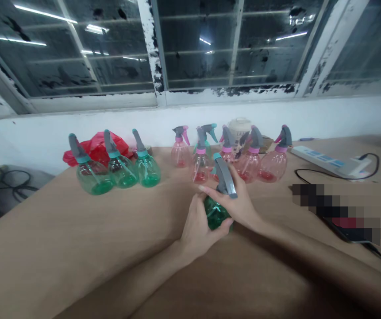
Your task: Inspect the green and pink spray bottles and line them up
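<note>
A green spray bottle [215, 214] with a grey spray head is tilted between my two hands over the table. My left hand [195, 230] is wrapped around the bottle's body, thumb at its lower front. Around the neck, just below the spray head, closes my right hand [243, 206]; some of its fingers are hidden behind the bottle. Behind my hands stand several pink spray bottles [273, 165] with a little reddish liquid, and a green-headed spray bottle [209, 133] is partly hidden among them. Three green spray bottles [148, 170] form a row to the left.
A red plastic bag [100, 146] lies behind the left row. At the back stands a whitish tub [240, 126]. To the right are a white power strip [326, 161] with a black cable and a blurred-out phone [352, 235] on the wooden table [127, 230].
</note>
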Available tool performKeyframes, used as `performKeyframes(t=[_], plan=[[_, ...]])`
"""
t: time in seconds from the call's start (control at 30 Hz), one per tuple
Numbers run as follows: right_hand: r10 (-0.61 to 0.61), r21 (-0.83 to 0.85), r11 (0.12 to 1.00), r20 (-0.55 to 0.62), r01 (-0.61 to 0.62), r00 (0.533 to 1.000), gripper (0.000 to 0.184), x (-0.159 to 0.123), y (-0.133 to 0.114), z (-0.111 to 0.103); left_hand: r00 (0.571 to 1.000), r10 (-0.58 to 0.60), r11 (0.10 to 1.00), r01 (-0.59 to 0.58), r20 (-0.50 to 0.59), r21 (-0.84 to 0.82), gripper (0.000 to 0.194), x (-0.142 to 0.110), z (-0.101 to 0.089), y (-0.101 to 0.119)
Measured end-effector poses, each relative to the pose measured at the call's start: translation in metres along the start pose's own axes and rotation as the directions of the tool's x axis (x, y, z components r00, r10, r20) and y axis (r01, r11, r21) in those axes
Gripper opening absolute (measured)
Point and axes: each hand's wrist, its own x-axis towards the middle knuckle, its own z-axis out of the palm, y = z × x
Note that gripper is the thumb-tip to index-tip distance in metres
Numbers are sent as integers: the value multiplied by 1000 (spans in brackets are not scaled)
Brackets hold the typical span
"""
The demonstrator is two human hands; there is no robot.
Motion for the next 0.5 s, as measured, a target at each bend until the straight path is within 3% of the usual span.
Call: performKeyframes(t=[0.2,0.5], plan=[[-30,-55,998,22,32,999,27,4,-5,-5,998,54,997,-52,-42,51,67,-1,2,0],[-12,-4,1000,84,12,996,18,2,-6,-12,997,61,996,-57,-52,64,71,-4,5,-1]])
